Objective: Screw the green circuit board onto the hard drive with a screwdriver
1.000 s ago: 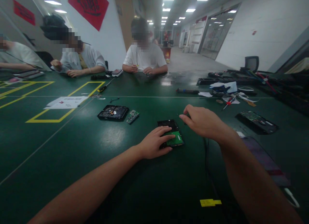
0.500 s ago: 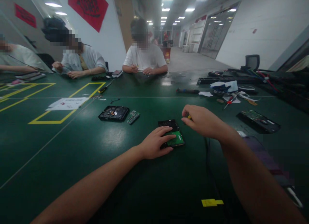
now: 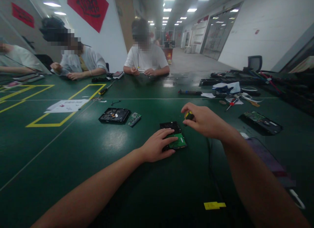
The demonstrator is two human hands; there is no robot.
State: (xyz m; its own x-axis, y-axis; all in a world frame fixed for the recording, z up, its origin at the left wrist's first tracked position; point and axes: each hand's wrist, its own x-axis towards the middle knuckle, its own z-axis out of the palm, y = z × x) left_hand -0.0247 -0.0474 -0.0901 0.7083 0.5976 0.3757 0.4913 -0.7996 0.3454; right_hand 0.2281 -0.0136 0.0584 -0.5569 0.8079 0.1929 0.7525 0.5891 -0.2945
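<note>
Head view, left hand (image 3: 157,145): laid open, fingers spread on the hard drive (image 3: 171,126), over its green circuit board (image 3: 180,142).
Head view, right hand (image 3: 204,120): closed around a screwdriver (image 3: 188,116), held just beside the drive's far right corner.
Well left of the left hand: second drive (image 3: 114,115) and loose board (image 3: 134,119), side by side.

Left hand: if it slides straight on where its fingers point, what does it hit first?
The left hand rests on the hard drive. Straight on, across its green board, it would probably meet the right hand gripping a small screwdriver. Heights are unclear, so it might pass underneath.
</note>
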